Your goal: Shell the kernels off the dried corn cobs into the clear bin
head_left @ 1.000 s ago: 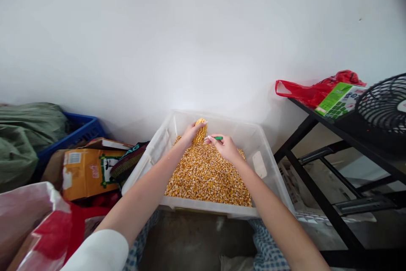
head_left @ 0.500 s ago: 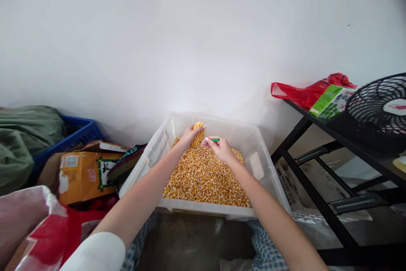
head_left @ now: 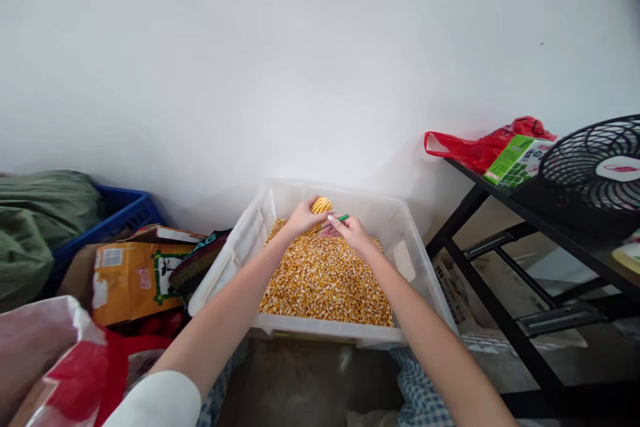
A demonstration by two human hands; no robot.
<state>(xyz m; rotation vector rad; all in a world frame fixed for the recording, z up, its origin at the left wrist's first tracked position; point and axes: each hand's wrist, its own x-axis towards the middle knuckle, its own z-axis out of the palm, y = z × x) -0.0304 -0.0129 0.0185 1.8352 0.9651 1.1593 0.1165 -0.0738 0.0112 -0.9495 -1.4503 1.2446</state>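
Observation:
My left hand (head_left: pixel 302 218) is wrapped round a yellow corn cob (head_left: pixel 323 204), which still bears kernels at its upper end. Beside it, my right hand (head_left: pixel 354 232) is closed on a small green-handled tool (head_left: pixel 343 218) with a thin shaft; its tip lies close to the cob, and contact is hard to make out. Both hands are over loose corn kernels (head_left: pixel 325 284), heaped in a translucent plastic tub (head_left: pixel 330 326). Fingers partly hide the cob's lower part.
Left of the tub lie an orange cardboard box (head_left: pixel 123 280), a dark mesh bag (head_left: pixel 197 264), a blue crate (head_left: pixel 130 214) and a red-and-white bag (head_left: pixel 75 374). At right, a black table (head_left: pixel 565 220) carries a red plastic bag (head_left: pixel 470 147), a green-white box (head_left: pixel 517 160) and a fan (head_left: pixel 600 164).
The cob has tilted, its top now leaning right and away from me. My left hand has turned with it, and the right hand with the tool has shifted slightly right.

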